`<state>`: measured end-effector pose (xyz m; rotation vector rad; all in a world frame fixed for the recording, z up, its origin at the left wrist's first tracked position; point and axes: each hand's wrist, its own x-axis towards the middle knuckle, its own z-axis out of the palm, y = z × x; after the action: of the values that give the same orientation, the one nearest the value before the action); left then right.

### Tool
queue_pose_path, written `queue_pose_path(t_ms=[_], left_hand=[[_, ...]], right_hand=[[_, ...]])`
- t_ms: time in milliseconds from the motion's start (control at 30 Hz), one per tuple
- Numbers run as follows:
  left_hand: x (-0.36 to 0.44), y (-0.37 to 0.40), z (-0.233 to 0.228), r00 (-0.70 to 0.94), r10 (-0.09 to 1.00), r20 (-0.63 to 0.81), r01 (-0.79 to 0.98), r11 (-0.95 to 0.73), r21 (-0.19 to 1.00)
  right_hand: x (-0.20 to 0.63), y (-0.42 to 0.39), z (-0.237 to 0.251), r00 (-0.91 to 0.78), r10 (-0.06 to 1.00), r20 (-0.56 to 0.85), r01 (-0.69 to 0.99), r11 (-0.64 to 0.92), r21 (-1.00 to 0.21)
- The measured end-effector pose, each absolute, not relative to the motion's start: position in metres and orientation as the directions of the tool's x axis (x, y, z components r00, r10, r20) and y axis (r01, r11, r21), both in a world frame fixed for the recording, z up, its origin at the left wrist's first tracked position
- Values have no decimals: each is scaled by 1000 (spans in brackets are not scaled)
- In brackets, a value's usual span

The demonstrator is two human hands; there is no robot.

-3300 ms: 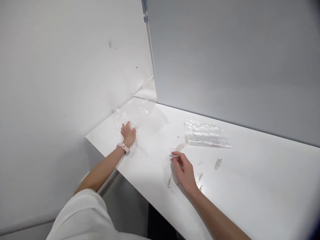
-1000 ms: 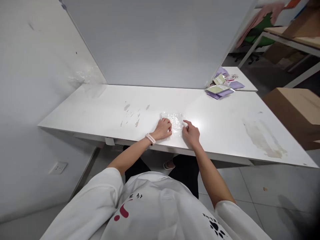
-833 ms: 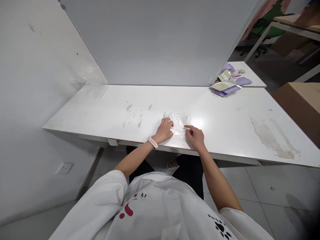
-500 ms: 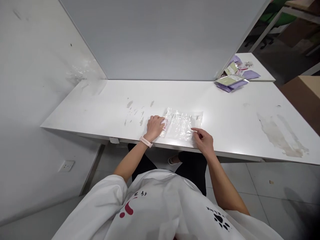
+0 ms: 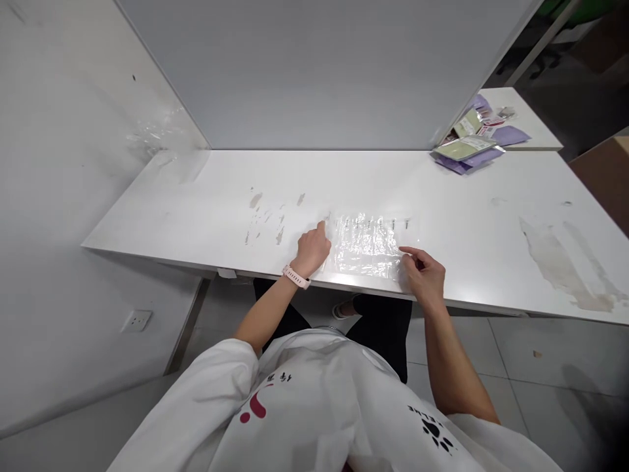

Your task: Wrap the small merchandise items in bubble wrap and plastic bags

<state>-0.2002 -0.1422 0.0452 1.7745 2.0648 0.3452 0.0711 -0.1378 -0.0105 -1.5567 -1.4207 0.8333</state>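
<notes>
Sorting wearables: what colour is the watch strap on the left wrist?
Pale pink: the watch strap sits below the left hand, seen in the head view.

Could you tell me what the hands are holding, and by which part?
A clear plastic bag lies flat on the table; the left hand presses its left edge, the right hand pinches its near right corner.

A clear plastic bag (image 5: 367, 246) lies flat on the white table (image 5: 196, 216), near its front edge. The left hand (image 5: 312, 250) rests on the bag's left end, forefinger extended along that edge. The right hand (image 5: 426, 275) pinches the bag's lower right corner between thumb and forefinger. Well beyond the right hand, purple and green packets (image 5: 466, 149) lie stacked at the table's far corner beside the grey partition (image 5: 314, 72).
</notes>
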Motion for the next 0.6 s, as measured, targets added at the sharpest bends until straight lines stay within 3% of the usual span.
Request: queue_pose_path(t_ms=[200,267,333,433,533,600], left_hand=[[-213,-147,36,-207,967,-148,807,255,533],[-212,-150,32,-237,966,-103,785,253,565],[-209,-151,29,-259,964,-65,768,246,592],[-208,-152,26,-272,960,-64,741,252,622],[-209,-150,23,-280,958,-58,724,250,643],[-209,-150,22,-286,957,-42,725,245,643]], right_hand=[[91,-125,-20,114,989,91,512,20,-859],[94,-122,-18,106,984,146,646,44,-762],[90,-122,-10,103,953,285,801,90,-592],[63,-125,4,15,881,473,878,215,-428],[18,-125,6,-238,883,406,735,437,-519],[-13,-120,-1,-372,870,323,636,492,-594]])
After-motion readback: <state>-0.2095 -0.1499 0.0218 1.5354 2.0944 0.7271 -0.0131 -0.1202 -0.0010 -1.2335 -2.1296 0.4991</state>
